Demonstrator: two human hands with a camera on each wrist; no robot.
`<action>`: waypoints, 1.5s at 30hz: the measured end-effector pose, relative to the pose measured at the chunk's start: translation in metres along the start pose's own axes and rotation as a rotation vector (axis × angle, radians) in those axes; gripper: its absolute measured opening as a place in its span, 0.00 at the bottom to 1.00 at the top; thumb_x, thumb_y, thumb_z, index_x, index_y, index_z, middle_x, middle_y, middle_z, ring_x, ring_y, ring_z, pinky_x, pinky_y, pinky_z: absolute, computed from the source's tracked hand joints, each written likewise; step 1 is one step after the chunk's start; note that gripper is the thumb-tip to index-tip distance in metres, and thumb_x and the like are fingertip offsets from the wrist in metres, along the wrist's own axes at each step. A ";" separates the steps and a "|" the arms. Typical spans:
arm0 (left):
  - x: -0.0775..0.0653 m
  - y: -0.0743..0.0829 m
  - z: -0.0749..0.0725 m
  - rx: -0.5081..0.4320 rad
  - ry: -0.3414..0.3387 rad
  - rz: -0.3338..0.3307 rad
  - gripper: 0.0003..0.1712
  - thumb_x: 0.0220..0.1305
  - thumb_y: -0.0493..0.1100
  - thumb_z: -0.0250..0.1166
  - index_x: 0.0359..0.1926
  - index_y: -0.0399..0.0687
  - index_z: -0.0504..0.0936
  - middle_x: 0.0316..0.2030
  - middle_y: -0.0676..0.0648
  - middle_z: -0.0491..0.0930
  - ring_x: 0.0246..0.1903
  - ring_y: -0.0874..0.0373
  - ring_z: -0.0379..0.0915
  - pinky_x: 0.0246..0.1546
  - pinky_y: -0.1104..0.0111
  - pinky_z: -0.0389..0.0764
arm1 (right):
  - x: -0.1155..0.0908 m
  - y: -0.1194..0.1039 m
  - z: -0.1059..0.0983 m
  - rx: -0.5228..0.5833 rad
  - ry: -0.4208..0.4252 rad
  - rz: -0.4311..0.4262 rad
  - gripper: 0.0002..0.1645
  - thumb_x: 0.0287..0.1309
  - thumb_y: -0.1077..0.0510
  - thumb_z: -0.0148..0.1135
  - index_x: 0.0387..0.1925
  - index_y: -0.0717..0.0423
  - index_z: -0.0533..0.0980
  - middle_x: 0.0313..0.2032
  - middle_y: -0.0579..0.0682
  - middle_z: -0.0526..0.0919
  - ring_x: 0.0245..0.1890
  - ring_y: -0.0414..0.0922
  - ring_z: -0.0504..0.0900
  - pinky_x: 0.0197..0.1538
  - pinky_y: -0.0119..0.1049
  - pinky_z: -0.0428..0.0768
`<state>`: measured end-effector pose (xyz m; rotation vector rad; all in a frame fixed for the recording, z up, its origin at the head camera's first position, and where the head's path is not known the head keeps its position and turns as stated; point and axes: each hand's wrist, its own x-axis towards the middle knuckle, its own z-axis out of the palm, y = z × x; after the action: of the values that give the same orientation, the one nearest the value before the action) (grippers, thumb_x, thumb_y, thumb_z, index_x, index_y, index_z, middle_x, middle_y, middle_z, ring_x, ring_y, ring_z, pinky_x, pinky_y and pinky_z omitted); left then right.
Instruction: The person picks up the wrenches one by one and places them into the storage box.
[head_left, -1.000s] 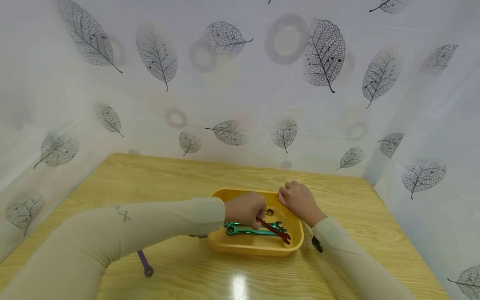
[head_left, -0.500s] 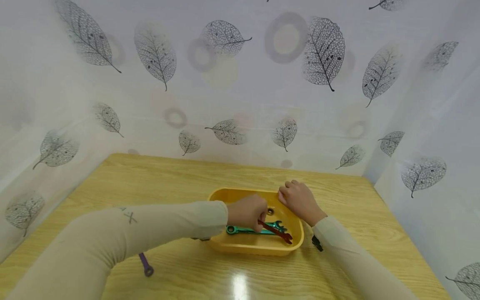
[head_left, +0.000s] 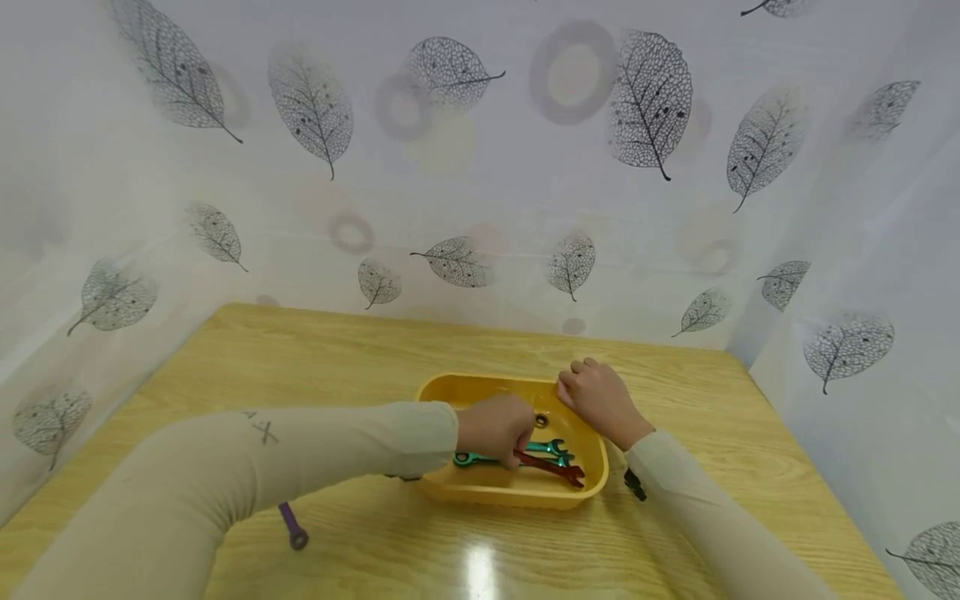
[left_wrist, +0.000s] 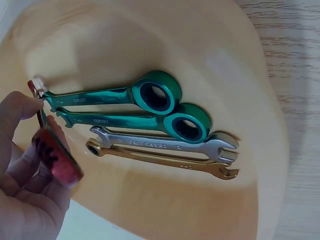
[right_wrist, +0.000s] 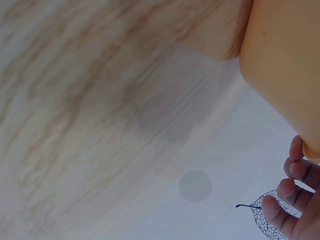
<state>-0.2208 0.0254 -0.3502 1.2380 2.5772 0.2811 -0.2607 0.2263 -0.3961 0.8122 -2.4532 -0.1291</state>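
My left hand [head_left: 495,427] holds a red wrench [head_left: 553,468] inside the yellow plastic basin [head_left: 517,498]. In the head view its jaw end slants down toward the basin's near right corner. Thumb and fingers pinch the red wrench [left_wrist: 59,159] in the left wrist view. Beside it on the basin floor lie two green ratchet wrenches [left_wrist: 105,96], a silver wrench [left_wrist: 165,143] and a gold wrench [left_wrist: 160,159]. My right hand [head_left: 600,406] grips the basin's far right rim, and its fingertips [right_wrist: 296,168] show at that edge in the right wrist view.
A purple wrench [head_left: 292,527] lies on the wood-grain table [head_left: 360,550], left of the basin and partly under my left forearm. A leaf-printed white curtain [head_left: 480,183] surrounds the table at the back and sides.
My left hand has shifted slightly right and down, and the red wrench now lies flatter across the basin. My right hand stays on the rim.
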 end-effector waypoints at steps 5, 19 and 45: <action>0.001 0.000 0.002 0.001 -0.046 -0.004 0.11 0.46 0.42 0.74 0.18 0.48 0.79 0.17 0.57 0.76 0.18 0.69 0.67 0.20 0.81 0.68 | 0.000 0.000 0.000 0.004 0.001 -0.003 0.13 0.54 0.60 0.60 0.16 0.54 0.74 0.14 0.46 0.63 0.16 0.40 0.56 0.21 0.29 0.61; 0.005 -0.003 0.010 0.053 -0.119 0.027 0.08 0.44 0.41 0.75 0.20 0.47 0.82 0.18 0.57 0.78 0.19 0.70 0.68 0.20 0.82 0.69 | 0.001 0.001 0.000 0.025 0.001 -0.003 0.13 0.55 0.60 0.59 0.16 0.54 0.74 0.14 0.46 0.63 0.16 0.40 0.57 0.21 0.29 0.62; 0.004 -0.010 0.027 0.018 -0.142 0.030 0.14 0.46 0.41 0.75 0.17 0.49 0.76 0.15 0.58 0.73 0.17 0.69 0.63 0.19 0.80 0.68 | 0.000 0.002 0.005 0.023 0.015 -0.006 0.13 0.55 0.60 0.59 0.16 0.54 0.73 0.14 0.46 0.63 0.16 0.40 0.56 0.22 0.29 0.63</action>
<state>-0.2221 0.0238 -0.3789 1.2567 2.4480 0.1696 -0.2646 0.2274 -0.3998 0.8272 -2.4429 -0.0967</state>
